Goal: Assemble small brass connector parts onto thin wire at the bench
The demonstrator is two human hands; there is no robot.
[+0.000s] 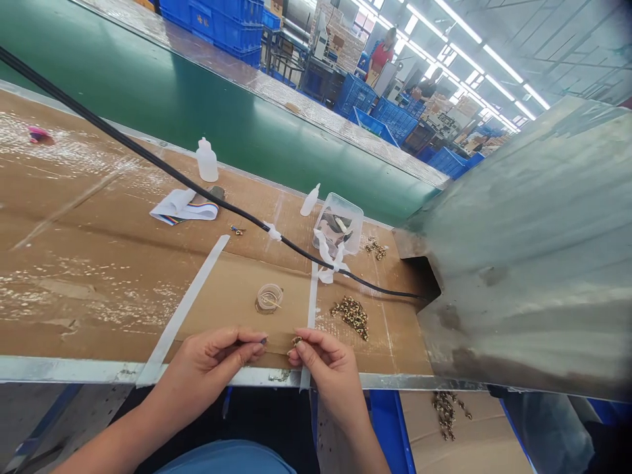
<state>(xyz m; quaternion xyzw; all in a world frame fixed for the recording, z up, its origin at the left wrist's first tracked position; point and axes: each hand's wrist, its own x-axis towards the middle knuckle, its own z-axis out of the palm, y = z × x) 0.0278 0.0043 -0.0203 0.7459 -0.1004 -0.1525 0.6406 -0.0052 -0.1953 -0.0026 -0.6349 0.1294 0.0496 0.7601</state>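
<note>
My left hand (217,359) is closed in a pinch above the bench's front edge. A tiny dark bluish piece (264,341) shows at its fingertips, too small to name. Facing it across a narrow gap, my right hand (326,362) pinches a small gold-and-black metal part (297,340). This part resembles those in the pile of small gold-and-black parts (351,315) to the right. Just beyond my hands stands a small clear round cup (269,298) with a thin pale stick leaning in it.
A black cable (162,172) crosses over the bench. Behind it are a squeeze bottle (207,161), a smaller bottle (311,200) and a clear plastic box (340,220). A metal housing (533,263) borders the right side. Beyond runs a green conveyor belt (237,125).
</note>
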